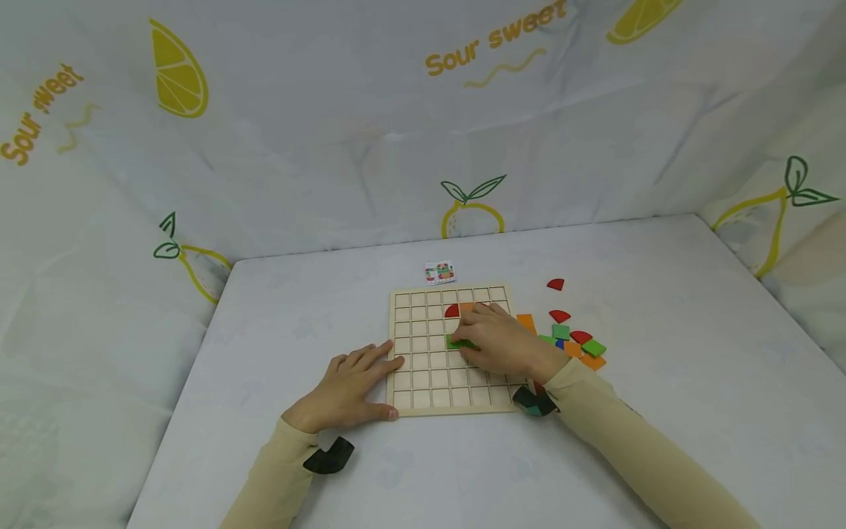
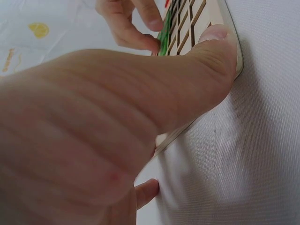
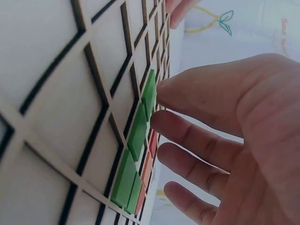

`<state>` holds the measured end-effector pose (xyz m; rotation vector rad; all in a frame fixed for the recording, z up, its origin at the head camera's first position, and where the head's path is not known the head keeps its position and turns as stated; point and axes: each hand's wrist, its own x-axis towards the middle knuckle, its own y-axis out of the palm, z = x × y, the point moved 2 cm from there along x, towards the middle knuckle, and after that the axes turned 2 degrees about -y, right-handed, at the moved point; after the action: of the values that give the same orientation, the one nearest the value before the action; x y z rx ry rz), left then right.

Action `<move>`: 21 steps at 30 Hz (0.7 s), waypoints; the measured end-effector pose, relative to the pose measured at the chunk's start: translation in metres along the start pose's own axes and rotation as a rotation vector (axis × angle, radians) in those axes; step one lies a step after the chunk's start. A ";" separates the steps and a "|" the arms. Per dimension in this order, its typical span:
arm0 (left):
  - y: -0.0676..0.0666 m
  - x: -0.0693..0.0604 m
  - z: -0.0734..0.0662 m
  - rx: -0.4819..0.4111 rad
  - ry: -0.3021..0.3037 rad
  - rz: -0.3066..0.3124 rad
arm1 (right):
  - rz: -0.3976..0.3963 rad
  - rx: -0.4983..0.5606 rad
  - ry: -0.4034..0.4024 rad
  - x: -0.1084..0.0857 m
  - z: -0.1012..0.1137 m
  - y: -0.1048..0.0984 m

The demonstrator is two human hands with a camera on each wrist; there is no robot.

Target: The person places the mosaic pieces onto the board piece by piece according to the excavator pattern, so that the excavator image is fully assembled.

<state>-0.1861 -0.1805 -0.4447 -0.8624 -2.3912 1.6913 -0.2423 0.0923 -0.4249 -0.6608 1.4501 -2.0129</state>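
Note:
A wooden grid board lies on the table. The left hand rests along its left side, fingers spread, with the thumb on the near corner. Over the middle of the grid, the right hand touches a green tile with thumb and index fingertips; its other fingers extend loosely above the board. Several more green tiles sit in a row beside that one. Farther up the grid are a red quarter-round piece and an orange tile, partly covered by the right hand.
A small printed card lies beyond the board's far edge. Loose red, green, orange and blue pieces are scattered right of the board, with two red quarter-rounds farther back. A white cloth with lemon prints hangs behind.

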 end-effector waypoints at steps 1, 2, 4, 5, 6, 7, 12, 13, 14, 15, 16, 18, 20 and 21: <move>0.000 0.000 0.000 -0.001 -0.001 0.000 | -0.010 0.002 -0.003 0.000 -0.001 -0.001; 0.000 0.000 0.000 -0.001 -0.001 -0.001 | -0.019 0.004 -0.004 0.000 -0.003 -0.003; 0.000 0.000 0.000 -0.002 -0.003 -0.001 | -0.030 0.014 0.006 -0.001 -0.006 -0.006; 0.000 0.000 0.000 -0.004 -0.004 -0.001 | -0.030 0.021 0.010 -0.002 -0.008 -0.008; 0.000 0.000 0.000 -0.005 -0.004 -0.001 | -0.027 0.027 0.014 -0.003 -0.010 -0.012; 0.000 0.000 0.000 -0.006 -0.004 -0.001 | -0.017 0.031 0.026 -0.004 -0.013 -0.015; 0.000 0.001 -0.002 -0.009 -0.004 0.002 | 0.076 0.101 0.166 -0.014 -0.028 -0.031; 0.000 0.001 -0.002 -0.008 -0.004 0.002 | 0.097 0.107 0.202 -0.016 -0.032 -0.034; 0.000 0.001 -0.002 -0.009 -0.004 0.002 | 0.117 0.111 0.232 -0.019 -0.036 -0.037; 0.000 0.001 -0.002 -0.008 -0.005 0.004 | 0.132 0.107 0.261 -0.022 -0.040 -0.040; 0.000 0.002 -0.001 -0.006 -0.007 0.005 | 0.149 0.099 0.287 -0.025 -0.044 -0.042; 0.000 0.002 -0.001 -0.003 -0.014 0.008 | 0.177 0.090 0.327 -0.031 -0.052 -0.045; 0.001 0.002 0.000 0.000 -0.018 0.010 | 0.196 0.078 0.347 -0.036 -0.058 -0.049; 0.001 0.003 0.000 0.004 -0.019 0.011 | 0.203 0.076 0.360 -0.038 -0.062 -0.050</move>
<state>-0.1876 -0.1787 -0.4464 -0.8640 -2.3993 1.7145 -0.2644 0.1732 -0.3977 -0.1129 1.5590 -2.0842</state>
